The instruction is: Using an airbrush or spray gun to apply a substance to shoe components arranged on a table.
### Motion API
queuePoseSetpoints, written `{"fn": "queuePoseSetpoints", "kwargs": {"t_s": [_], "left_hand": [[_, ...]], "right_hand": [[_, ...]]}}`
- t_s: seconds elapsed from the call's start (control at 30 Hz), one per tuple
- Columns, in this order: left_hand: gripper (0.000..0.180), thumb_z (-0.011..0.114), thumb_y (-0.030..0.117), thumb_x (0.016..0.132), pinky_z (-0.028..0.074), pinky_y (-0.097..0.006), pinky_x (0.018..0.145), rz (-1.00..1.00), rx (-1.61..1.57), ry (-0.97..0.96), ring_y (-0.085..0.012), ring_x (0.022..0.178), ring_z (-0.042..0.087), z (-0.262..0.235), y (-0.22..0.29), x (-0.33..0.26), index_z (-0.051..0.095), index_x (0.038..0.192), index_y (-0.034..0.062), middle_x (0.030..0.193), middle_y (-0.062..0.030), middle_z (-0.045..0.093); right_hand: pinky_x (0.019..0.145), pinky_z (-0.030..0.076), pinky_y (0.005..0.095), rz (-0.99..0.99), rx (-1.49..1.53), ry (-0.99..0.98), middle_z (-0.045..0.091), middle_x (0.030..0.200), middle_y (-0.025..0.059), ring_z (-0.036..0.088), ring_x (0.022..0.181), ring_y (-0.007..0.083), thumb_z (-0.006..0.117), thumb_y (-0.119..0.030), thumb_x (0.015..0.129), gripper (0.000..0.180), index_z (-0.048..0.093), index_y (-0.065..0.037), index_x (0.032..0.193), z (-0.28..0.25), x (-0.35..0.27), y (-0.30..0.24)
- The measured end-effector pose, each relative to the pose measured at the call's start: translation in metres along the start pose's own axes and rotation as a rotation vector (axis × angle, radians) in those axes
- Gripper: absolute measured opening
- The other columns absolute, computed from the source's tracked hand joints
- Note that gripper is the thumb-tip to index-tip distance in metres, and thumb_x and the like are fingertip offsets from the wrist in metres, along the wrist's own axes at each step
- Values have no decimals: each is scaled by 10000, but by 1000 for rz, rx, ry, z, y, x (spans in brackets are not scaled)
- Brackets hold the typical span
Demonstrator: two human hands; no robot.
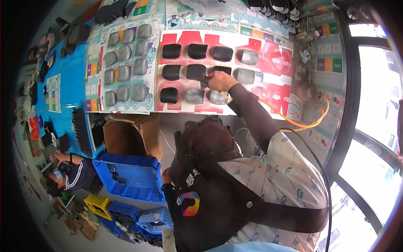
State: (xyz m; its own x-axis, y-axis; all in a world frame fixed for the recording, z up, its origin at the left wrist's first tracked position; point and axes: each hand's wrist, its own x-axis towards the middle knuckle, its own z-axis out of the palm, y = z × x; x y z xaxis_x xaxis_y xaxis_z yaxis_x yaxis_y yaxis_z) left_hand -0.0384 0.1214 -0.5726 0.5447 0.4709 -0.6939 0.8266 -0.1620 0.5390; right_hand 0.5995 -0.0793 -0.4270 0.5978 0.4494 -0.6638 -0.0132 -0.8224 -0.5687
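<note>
My right hand (221,81) is closed round a small dark spray gun (204,81) over the middle row of rounded, cushion-shaped pieces. An orange hose (294,122) trails from it to the right. The pieces sit in rows on a red and white cardboard sheet (273,63). Several on the left, such as a black piece (171,51), are dark. Others, like a grey piece (247,57) at the right, look light and dull. Down by my side, my left hand (166,176) hangs next to the rim of a blue crate (138,180); its fingers are mostly hidden.
More grey pieces (124,53) lie in rows on a sheet to the left. Below the table edge stands an open cardboard box (149,134). A yellow crate (97,206) is at lower left. Another person (79,172) works beyond the crates. Windows (378,75) line the right.
</note>
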Motion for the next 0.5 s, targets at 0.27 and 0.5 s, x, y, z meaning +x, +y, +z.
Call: {"fn": "queuePoseSetpoints", "kwargs": {"t_s": [0.27, 0.5], "left_hand": [[309, 532, 195, 996, 530, -350, 924, 35, -35, 0, -252, 1044, 690, -1, 3, 2, 706, 1160, -2, 1129, -162, 726], [305, 548, 218, 1001, 533, -359, 922, 96, 233, -20, -257, 1069, 688, -2, 4, 3, 704, 1151, 3, 1152, -161, 720]], "right_hand": [[598, 527, 394, 77, -35, -104, 688, 710, 157, 695, 670, 277, 639, -179, 752, 227, 662, 47, 735, -6, -13, 2], [684, 545, 431, 0, 8, 75, 699, 735, 218, 720, 703, 332, 572, -176, 790, 250, 699, 39, 782, -2, -26, 14]]}}
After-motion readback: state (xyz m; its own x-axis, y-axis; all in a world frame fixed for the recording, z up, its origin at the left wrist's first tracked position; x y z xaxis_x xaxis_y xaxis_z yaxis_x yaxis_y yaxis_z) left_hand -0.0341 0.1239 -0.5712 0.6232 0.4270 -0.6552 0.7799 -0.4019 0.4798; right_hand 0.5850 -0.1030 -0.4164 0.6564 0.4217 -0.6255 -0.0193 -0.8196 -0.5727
